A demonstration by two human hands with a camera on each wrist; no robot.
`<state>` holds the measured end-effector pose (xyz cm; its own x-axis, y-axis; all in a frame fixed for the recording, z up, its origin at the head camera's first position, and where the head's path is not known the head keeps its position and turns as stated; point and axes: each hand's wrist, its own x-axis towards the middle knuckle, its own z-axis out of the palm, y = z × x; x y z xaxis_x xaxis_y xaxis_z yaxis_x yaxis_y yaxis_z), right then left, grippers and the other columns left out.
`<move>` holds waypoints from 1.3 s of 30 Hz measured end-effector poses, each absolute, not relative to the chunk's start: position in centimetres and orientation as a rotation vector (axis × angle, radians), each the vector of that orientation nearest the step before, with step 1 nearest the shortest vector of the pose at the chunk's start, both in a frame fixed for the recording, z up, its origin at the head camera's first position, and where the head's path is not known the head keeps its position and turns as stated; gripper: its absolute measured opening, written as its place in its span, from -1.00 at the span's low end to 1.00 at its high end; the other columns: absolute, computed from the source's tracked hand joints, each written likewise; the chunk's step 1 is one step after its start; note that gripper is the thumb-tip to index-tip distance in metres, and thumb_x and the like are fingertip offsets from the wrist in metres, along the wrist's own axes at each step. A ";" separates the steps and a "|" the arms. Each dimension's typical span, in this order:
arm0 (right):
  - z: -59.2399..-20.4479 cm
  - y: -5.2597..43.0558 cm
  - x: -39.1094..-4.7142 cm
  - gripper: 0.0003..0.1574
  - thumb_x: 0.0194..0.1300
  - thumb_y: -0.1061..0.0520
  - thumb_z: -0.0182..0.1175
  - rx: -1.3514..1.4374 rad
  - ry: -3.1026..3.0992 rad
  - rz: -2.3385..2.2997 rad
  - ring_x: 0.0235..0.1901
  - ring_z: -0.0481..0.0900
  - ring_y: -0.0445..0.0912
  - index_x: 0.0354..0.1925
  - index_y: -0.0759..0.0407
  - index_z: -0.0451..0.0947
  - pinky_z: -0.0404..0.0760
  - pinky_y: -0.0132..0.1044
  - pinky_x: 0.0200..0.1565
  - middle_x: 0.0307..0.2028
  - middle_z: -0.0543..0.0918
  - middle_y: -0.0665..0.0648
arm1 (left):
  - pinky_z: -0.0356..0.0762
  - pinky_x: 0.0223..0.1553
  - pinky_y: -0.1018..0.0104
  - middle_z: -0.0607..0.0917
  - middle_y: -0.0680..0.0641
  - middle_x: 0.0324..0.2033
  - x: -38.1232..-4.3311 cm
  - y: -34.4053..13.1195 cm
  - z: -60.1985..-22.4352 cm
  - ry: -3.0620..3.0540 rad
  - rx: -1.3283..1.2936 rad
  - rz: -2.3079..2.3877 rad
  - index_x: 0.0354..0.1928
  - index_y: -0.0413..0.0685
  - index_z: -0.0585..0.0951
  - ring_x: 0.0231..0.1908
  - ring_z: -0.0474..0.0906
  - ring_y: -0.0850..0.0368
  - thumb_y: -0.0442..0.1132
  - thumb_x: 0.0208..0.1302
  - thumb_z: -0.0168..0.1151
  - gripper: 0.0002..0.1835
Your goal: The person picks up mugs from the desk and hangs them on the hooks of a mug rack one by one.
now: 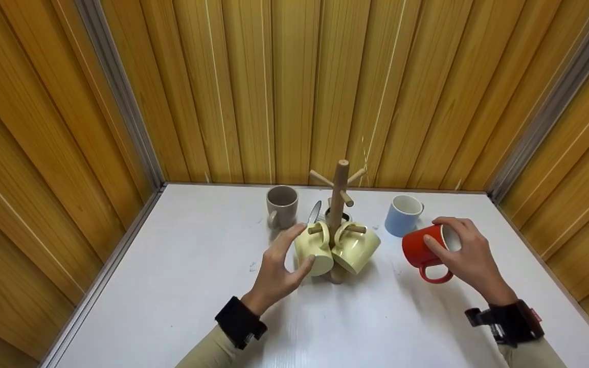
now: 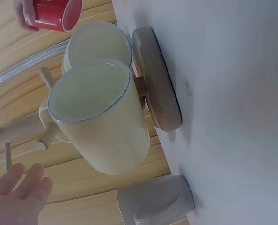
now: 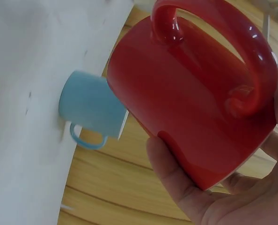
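Note:
My right hand (image 1: 466, 255) grips a red mug (image 1: 420, 248) above the table's right side, tilted with its white mouth toward the palm and its handle downward. The right wrist view shows the thumb and fingers around this red mug (image 3: 190, 98). Two pale yellow mugs hang by their handles on the lower pegs of a wooden mug tree (image 1: 339, 199). Beside the left yellow mug (image 1: 311, 250) is my left hand (image 1: 276, 268), its fingers spread. In the left wrist view those fingers (image 2: 29, 185) are apart from the mug. The right yellow mug (image 1: 358, 250) hangs tilted.
A grey-brown mug (image 1: 282, 207) stands upright behind the left hand, and a light blue mug (image 1: 402, 217) stands behind the red one. Behind the tree a dark-rimmed thing (image 1: 344, 215) is mostly hidden. Bare upper pegs (image 1: 321, 178) stick out. Wood-patterned walls (image 1: 294, 92) enclose the white table (image 1: 172, 286).

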<state>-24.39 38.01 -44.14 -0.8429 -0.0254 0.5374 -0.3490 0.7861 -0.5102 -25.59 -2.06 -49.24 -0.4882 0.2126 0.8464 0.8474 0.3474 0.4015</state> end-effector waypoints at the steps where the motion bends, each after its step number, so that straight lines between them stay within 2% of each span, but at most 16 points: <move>1: -44.2 37.7 -24.3 -0.52 0.31 0.08 0.42 0.285 -2.450 0.849 0.03 0.50 0.23 0.14 0.18 0.58 0.69 0.33 -0.19 0.03 0.56 0.33 | 0.42 0.36 0.09 0.58 -0.17 0.27 -25.5 -1.9 -49.2 -1.905 -0.943 -1.147 0.38 -0.24 0.45 0.32 0.49 -0.06 -0.25 0.26 0.42 -0.34; 5: -44.3 36.6 -24.0 -0.50 0.31 0.06 0.42 0.286 -2.446 0.883 0.04 0.52 0.20 0.15 0.17 0.58 0.71 0.32 -0.19 0.04 0.57 0.30 | 0.37 0.40 0.08 0.55 -0.25 0.30 -25.1 -1.4 -49.2 -1.898 -1.021 -1.163 0.40 -0.27 0.42 0.35 0.45 -0.12 -0.28 0.25 0.43 -0.30; 14: -44.6 34.4 -23.3 -0.51 0.30 0.06 0.44 0.307 -2.416 0.985 0.07 0.53 0.13 0.16 0.13 0.59 0.72 0.25 -0.13 0.06 0.60 0.23 | 0.35 0.41 0.05 0.46 -0.30 0.38 -24.2 -0.3 -50.2 -1.970 -1.100 -1.147 0.48 -0.19 0.33 0.40 0.39 -0.16 -0.25 0.17 0.53 -0.14; 18: -44.5 33.4 -23.0 -0.53 0.31 0.05 0.43 0.317 -2.414 1.029 0.03 0.53 0.11 0.14 0.11 0.60 0.74 -0.06 -0.18 0.06 0.60 0.20 | 0.35 0.41 0.06 0.42 -0.29 0.41 -24.0 0.1 -50.5 -1.987 -1.116 -1.165 0.52 -0.15 0.27 0.41 0.37 -0.14 -0.26 0.13 0.56 -0.06; 21: -44.5 32.6 -22.7 -0.53 0.30 0.05 0.43 0.326 -2.419 1.065 0.00 0.52 0.09 0.14 0.10 0.59 0.66 -0.34 -0.24 0.06 0.60 0.19 | 0.36 0.40 0.06 0.40 -0.28 0.42 -23.9 0.3 -50.5 -1.986 -1.131 -1.160 0.53 -0.17 0.24 0.42 0.35 -0.14 -0.26 0.08 0.60 0.01; 23: -44.5 32.1 -22.6 -0.52 0.29 0.06 0.44 0.337 -2.416 1.091 -0.04 0.51 0.08 0.14 0.10 0.59 0.62 -0.42 -0.28 0.06 0.61 0.18 | 0.36 0.40 0.07 0.39 -0.26 0.43 -23.9 0.5 -50.6 -1.983 -1.144 -1.152 0.54 -0.19 0.22 0.43 0.34 -0.14 -0.26 0.06 0.62 0.04; 31: -44.8 29.8 -22.2 -0.53 0.28 0.07 0.45 0.364 -2.382 1.231 -0.21 0.60 0.06 0.13 0.02 0.60 0.73 -0.30 -0.37 0.00 0.63 0.07 | 0.36 0.40 0.12 0.38 -0.26 0.45 -23.7 1.3 -50.8 -1.990 -1.185 -1.117 0.56 -0.16 0.17 0.45 0.32 -0.06 -0.27 0.05 0.64 0.09; 39: -45.0 27.3 -21.7 -0.49 0.30 0.01 0.44 0.344 -2.389 1.412 -0.16 0.66 0.10 0.18 0.01 0.57 0.77 -0.21 -0.38 0.08 0.62 0.11 | 0.33 0.42 0.10 0.29 -0.20 0.51 -23.2 1.8 -50.8 -2.057 -1.172 -1.154 0.57 -0.12 0.20 0.50 0.23 -0.05 -0.33 0.00 0.65 0.11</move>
<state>-21.74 27.29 -44.99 -0.9117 -0.0328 0.4097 -0.3747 0.4758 -0.7957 -23.20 1.78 -50.80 -0.5027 0.4378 0.7454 0.8643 0.2694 0.4247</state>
